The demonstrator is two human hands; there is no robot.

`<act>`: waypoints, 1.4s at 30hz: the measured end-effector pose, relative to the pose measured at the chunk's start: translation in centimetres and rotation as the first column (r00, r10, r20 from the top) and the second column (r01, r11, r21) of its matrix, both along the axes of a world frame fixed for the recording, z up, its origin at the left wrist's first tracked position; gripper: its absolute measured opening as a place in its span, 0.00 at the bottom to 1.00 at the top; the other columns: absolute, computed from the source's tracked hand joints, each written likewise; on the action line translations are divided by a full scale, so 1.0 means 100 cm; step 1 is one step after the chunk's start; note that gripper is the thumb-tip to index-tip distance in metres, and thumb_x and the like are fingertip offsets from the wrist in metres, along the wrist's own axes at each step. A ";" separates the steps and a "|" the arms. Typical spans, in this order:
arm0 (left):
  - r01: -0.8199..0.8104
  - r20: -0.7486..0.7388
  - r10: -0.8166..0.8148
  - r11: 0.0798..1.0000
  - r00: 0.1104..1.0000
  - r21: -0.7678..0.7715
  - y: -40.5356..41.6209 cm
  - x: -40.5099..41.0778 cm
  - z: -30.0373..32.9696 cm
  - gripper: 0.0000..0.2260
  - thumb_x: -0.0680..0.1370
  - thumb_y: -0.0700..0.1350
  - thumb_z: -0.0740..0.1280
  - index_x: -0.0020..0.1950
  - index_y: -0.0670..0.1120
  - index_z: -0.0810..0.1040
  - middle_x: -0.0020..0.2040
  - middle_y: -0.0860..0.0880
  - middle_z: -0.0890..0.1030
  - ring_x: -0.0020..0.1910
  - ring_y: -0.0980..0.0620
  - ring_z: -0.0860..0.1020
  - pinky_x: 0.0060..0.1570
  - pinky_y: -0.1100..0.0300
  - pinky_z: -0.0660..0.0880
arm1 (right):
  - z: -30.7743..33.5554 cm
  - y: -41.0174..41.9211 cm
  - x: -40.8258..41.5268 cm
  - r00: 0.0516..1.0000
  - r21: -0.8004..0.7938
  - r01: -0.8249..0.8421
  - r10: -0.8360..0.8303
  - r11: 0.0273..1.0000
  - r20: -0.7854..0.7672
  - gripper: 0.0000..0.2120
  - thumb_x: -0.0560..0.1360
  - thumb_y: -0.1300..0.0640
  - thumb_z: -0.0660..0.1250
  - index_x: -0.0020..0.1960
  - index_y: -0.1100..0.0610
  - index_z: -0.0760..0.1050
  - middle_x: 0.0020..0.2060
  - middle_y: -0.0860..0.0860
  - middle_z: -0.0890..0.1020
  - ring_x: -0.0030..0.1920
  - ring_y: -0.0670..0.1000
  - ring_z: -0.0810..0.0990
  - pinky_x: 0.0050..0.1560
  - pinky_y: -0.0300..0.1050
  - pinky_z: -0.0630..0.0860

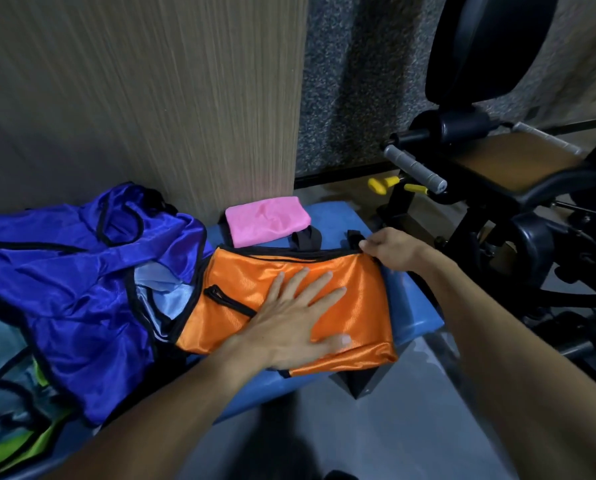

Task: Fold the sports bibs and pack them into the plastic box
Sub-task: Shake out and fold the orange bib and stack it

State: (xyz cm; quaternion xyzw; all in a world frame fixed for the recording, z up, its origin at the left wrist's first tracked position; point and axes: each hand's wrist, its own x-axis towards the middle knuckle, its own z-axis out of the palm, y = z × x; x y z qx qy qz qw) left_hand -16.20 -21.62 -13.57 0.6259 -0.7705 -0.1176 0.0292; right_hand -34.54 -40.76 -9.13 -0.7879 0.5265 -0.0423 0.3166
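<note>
Head view: left hand [291, 318] fingers spread flat on one orange bib [355, 306]; right hand [391, 249] fingers pinch its corner.

The place was a gym or a fitness room. A black exercise machine [490, 161] stood on the right, with a padded seat, a padded roller and grey grip handles [415, 167]. The floor behind it was speckled rubber flooring [355, 81]. A blue padded bench [414, 306] carried a pile of coloured sports bibs [64, 271], beside a wall panel [151, 98] with a wood pattern.
</note>
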 end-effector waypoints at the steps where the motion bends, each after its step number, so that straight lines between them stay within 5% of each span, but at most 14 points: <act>1: -0.062 -0.028 0.061 0.997 0.998 -0.036 -0.001 0.003 0.000 0.36 0.77 0.75 0.48 0.82 0.63 0.43 0.83 0.58 0.38 0.81 0.49 0.36 0.79 0.41 0.42 | -0.004 -0.001 0.000 0.999 0.012 0.027 -0.027 1.000 0.035 0.18 0.85 0.45 0.58 0.55 0.57 0.80 0.50 0.51 0.82 0.55 0.54 0.80 0.55 0.47 0.72; 5: -0.278 0.011 0.278 0.960 0.960 -0.047 -0.003 0.012 -0.002 0.36 0.77 0.74 0.44 0.82 0.61 0.42 0.82 0.53 0.34 0.81 0.43 0.36 0.78 0.40 0.38 | -0.023 0.015 -0.002 0.992 -0.158 0.118 -0.111 0.980 0.053 0.17 0.83 0.44 0.60 0.45 0.56 0.74 0.42 0.53 0.79 0.48 0.57 0.79 0.44 0.48 0.69; 10: -0.246 0.033 0.245 0.969 0.969 0.017 -0.004 0.014 -0.002 0.37 0.76 0.76 0.43 0.81 0.63 0.39 0.81 0.51 0.32 0.80 0.42 0.31 0.77 0.39 0.33 | -0.018 0.072 -0.028 0.970 -0.417 0.135 -0.035 0.899 0.239 0.15 0.78 0.40 0.67 0.46 0.51 0.72 0.43 0.47 0.76 0.42 0.46 0.76 0.40 0.44 0.71; 15: -0.258 0.032 0.257 0.966 0.966 0.034 -0.002 0.013 0.000 0.37 0.76 0.76 0.42 0.81 0.63 0.39 0.81 0.51 0.32 0.80 0.43 0.31 0.77 0.40 0.32 | -0.022 0.162 -0.063 0.930 -0.285 0.085 0.027 0.955 0.368 0.18 0.70 0.40 0.77 0.43 0.51 0.74 0.35 0.45 0.79 0.37 0.45 0.77 0.37 0.35 0.71; 18: -0.261 0.012 0.261 0.964 0.965 0.041 -0.001 0.012 0.001 0.37 0.76 0.76 0.43 0.81 0.64 0.40 0.82 0.52 0.33 0.80 0.43 0.31 0.77 0.40 0.32 | -0.048 0.188 -0.065 0.909 -0.263 0.141 -0.019 0.955 0.416 0.18 0.68 0.49 0.81 0.46 0.49 0.72 0.38 0.47 0.78 0.38 0.48 0.77 0.39 0.40 0.74; 23: -0.259 -0.008 0.260 0.964 0.966 0.052 0.002 0.012 0.002 0.36 0.77 0.76 0.44 0.81 0.65 0.42 0.82 0.53 0.34 0.80 0.45 0.31 0.77 0.41 0.33 | -0.065 0.196 -0.060 0.802 -0.187 0.312 -0.153 0.931 0.577 0.14 0.71 0.67 0.72 0.40 0.51 0.71 0.30 0.48 0.76 0.31 0.48 0.73 0.35 0.45 0.73; 27: -0.256 0.003 0.256 0.966 0.967 0.033 0.002 0.019 0.002 0.33 0.78 0.75 0.43 0.81 0.66 0.42 0.82 0.55 0.35 0.81 0.47 0.33 0.78 0.44 0.33 | -0.073 0.204 -0.064 0.830 -0.324 0.289 -0.067 0.901 0.554 0.21 0.68 0.70 0.70 0.34 0.52 0.62 0.29 0.45 0.68 0.30 0.46 0.66 0.33 0.40 0.64; 32: -0.248 0.023 0.247 0.968 0.969 0.042 0.002 0.018 0.002 0.32 0.79 0.73 0.43 0.81 0.66 0.41 0.82 0.55 0.35 0.81 0.47 0.33 0.78 0.45 0.33 | -0.080 0.208 -0.063 0.822 -0.408 0.308 -0.025 0.859 0.568 0.17 0.69 0.71 0.71 0.39 0.53 0.68 0.40 0.48 0.70 0.38 0.48 0.72 0.41 0.33 0.68; 38: -0.215 0.046 0.211 0.974 0.976 0.077 0.000 0.024 0.008 0.33 0.78 0.74 0.44 0.81 0.65 0.41 0.82 0.56 0.35 0.81 0.48 0.34 0.79 0.45 0.35 | -0.081 0.212 -0.056 0.821 -0.404 0.277 0.003 0.872 0.570 0.22 0.67 0.74 0.68 0.37 0.49 0.63 0.30 0.43 0.66 0.32 0.44 0.66 0.35 0.33 0.62; 42: -0.186 0.027 0.186 0.982 0.982 -0.003 0.002 0.035 0.017 0.30 0.83 0.67 0.49 0.83 0.61 0.46 0.84 0.53 0.42 0.82 0.48 0.41 0.80 0.46 0.41 | -0.077 0.212 -0.063 0.895 -0.473 0.100 0.128 0.876 0.427 0.21 0.71 0.60 0.76 0.37 0.49 0.63 0.33 0.42 0.68 0.33 0.45 0.69 0.34 0.37 0.64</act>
